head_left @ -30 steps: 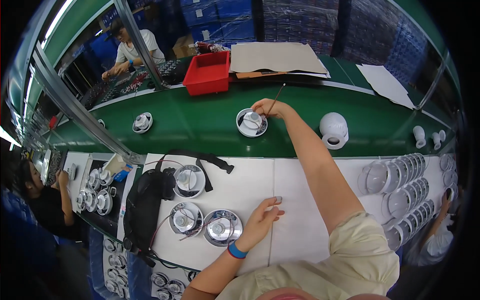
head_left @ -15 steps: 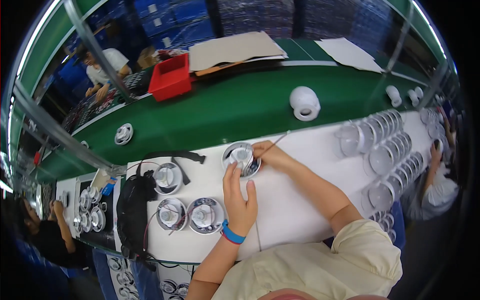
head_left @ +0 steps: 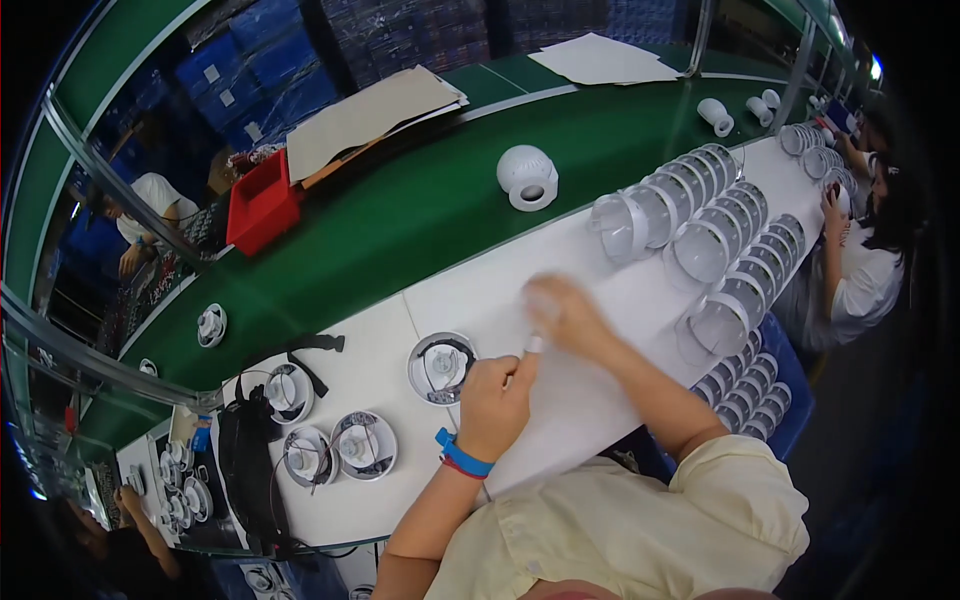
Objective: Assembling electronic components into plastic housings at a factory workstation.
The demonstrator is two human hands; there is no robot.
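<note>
My left hand [head_left: 497, 403] is just right of a round white lamp base [head_left: 442, 368] with wires and a clear centre piece, apart from it. Its fingers are curled in and one digit points up and to the right. Something small and whitish shows at that tip; I cannot make out what it is. My right hand [head_left: 570, 318] is smeared by motion over the white table [head_left: 590, 410], a little beyond that tip. Whether it holds anything cannot be seen. Several similar lamp bases [head_left: 363, 445] with loose wires lie to the left.
Rows of clear ring-edged covers [head_left: 715, 245] stand on the right. A white round housing [head_left: 527, 178] sits on the green belt [head_left: 400, 240], beyond which are a red bin [head_left: 263, 200] and cardboard sheets [head_left: 370, 120]. A black bag [head_left: 250, 470] lies left. Other people work on both sides.
The view has swung to the right. Both hands have come off the lamp base, which rests on the table. My right hand has let go of the wire and moved right; my left fingers have curled.
</note>
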